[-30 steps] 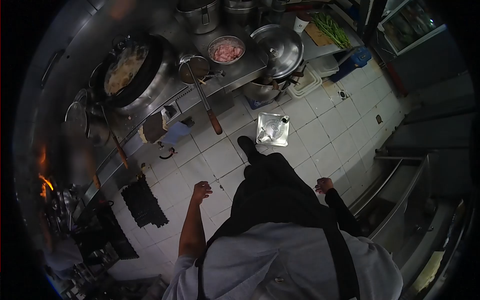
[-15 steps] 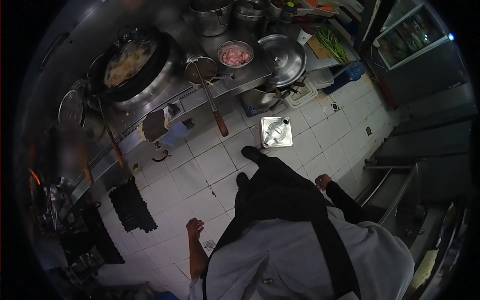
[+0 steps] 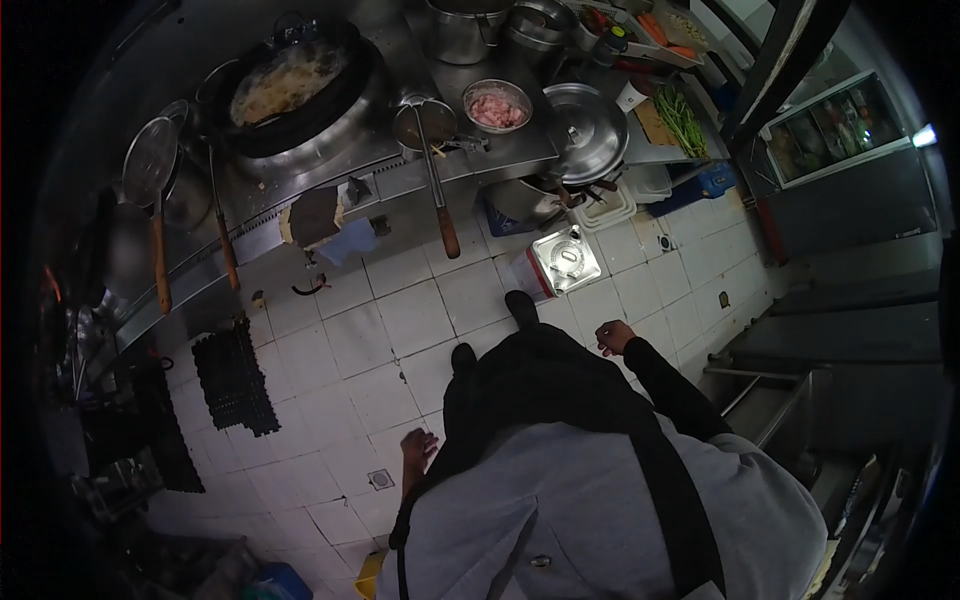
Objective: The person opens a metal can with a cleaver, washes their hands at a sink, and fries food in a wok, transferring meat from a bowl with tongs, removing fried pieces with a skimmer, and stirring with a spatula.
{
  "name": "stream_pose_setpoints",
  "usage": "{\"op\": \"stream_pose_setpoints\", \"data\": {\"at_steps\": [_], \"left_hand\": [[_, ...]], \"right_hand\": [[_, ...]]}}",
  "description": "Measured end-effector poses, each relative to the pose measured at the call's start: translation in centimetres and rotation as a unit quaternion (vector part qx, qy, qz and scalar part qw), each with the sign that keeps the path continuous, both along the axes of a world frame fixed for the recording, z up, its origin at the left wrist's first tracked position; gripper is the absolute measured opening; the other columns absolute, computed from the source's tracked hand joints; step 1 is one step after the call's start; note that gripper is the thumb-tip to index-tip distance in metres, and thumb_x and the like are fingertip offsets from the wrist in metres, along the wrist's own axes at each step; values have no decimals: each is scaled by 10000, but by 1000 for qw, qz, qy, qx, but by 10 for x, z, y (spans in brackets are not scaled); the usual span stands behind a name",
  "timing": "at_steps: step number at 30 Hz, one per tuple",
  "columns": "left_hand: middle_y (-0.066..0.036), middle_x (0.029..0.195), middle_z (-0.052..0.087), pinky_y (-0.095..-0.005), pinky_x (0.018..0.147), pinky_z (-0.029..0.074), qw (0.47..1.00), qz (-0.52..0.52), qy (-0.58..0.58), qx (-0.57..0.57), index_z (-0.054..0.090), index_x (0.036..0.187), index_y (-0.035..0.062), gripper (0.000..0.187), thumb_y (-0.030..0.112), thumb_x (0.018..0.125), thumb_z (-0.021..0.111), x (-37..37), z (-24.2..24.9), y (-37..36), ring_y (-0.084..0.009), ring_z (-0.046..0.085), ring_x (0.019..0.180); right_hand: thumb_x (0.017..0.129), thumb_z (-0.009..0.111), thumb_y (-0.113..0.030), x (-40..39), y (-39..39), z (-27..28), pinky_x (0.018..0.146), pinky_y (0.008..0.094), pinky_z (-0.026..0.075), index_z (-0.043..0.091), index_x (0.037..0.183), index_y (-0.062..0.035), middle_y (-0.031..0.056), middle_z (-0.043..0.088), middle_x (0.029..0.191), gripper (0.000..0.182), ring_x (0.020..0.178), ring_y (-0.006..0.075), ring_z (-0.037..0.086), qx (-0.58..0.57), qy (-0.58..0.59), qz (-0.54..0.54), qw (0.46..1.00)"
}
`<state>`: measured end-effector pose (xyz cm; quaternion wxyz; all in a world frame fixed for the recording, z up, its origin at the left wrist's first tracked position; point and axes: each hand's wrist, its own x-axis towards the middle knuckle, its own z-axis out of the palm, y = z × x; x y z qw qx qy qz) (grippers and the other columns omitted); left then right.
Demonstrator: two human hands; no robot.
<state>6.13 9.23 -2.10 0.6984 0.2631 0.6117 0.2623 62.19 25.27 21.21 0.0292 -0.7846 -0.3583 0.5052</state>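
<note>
My left hand (image 3: 420,446) hangs beside my left hip over the tiled floor. Its fingers are loosely bent and apart, with nothing in them. On the other side, my right hand (image 3: 613,338) is held low in front of my right thigh, its fingers loosely curled and no object visible in it. The thing nearest to it is a square metal tin (image 3: 566,261) with a shiny top and a red side, standing on the floor just past my foot. Neither hand touches anything.
A wok (image 3: 290,85) of bubbling oil sits on the steel stove. Beside it are a wood-handled strainer (image 3: 152,160), a pot with a ladle (image 3: 435,175) across it, a bowl of raw meat (image 3: 497,106) and a large lid (image 3: 588,133). A black mat (image 3: 235,380) lies on the floor.
I have stepped forward and my feet have swapped positions. My right hand has swung forward and inward; my left hand has drawn closer to my body. The tin now shows its red side.
</note>
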Motion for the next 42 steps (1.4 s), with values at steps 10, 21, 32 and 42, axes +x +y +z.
{"op": "stream_pose_setpoints", "data": {"at_steps": [10,21,32,42], "left_hand": [[-125,981,631,-329,649,487,984,172,50,-21,487,1196,60,386,250,867,559,29,132,149,-232,643,840],[-82,748,613,-293,469,434,976,114,101,-156,538,1053,65,222,172,859,536,97,132,-15,-197,638,653],[-84,800,638,-342,599,503,966,-102,239,12,581,1012,11,242,182,844,549,118,30,-115,-177,628,718],[-112,915,633,-329,615,486,978,205,40,-26,487,1173,59,351,233,873,541,101,119,56,-228,649,783]], "right_hand": [[816,546,-198,48,-59,-75,410,289,476,635,902,-16,124,661,705,220,522,177,633,-60,45,-22,997],[813,544,-183,70,-41,-148,368,299,442,642,848,-14,113,638,635,199,429,174,559,-51,152,7,987],[860,525,-186,99,21,-116,405,252,455,592,966,-21,123,645,741,208,514,180,622,18,179,-22,984],[817,544,-196,130,-83,-91,385,290,458,599,883,-33,121,635,678,184,479,193,611,-86,64,-70,992]]}}
